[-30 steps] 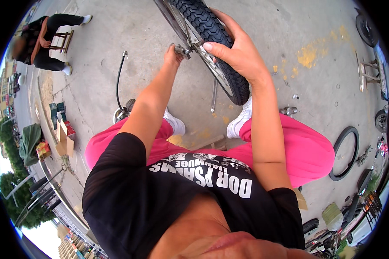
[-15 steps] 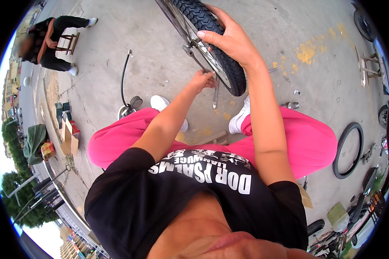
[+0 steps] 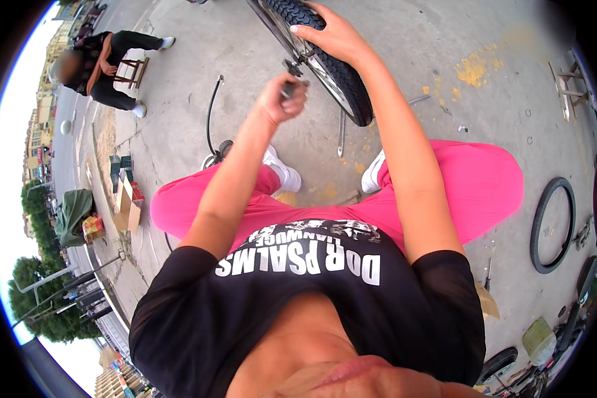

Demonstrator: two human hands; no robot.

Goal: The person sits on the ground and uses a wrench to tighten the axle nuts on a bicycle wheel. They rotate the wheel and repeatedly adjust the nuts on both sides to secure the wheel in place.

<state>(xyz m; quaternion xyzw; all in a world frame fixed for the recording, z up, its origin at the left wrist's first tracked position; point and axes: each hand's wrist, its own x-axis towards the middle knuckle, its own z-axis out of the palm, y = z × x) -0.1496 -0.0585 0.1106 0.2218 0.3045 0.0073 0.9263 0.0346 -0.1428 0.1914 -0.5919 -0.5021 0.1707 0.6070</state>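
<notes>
1. Head view, the only feed I have. Bicycle wheel sits at the upper middle, ahead of the person's feet. Tyre is on the wheel, all round as far as I can see. Metal fork or frame arm runs along its left side to the hub; the far end is cut off.

2. Right grip: grasping the tyre from above, thumb on the near side, fingers over the tread.

3. Left grip: clenched round a dark tool, just beside the hub. Motion blur hides its shape, and I can't confirm that it touches the axle.

4. Progress, my judgement: tyre fitting looks done, and the wheel appears lodged at the arm. Hub work I'd log as open, with a tool in hand there. Fastener loose or tight: cannot tell. Far side of the hub: hidden.

5. Nearby: a silver wrench lies on the concrete ground below the wheel, out of both hands. Pump hose stands to the left, unconnected to the wheel. Spare tyre lies well apart at right, not on any rim.
</notes>
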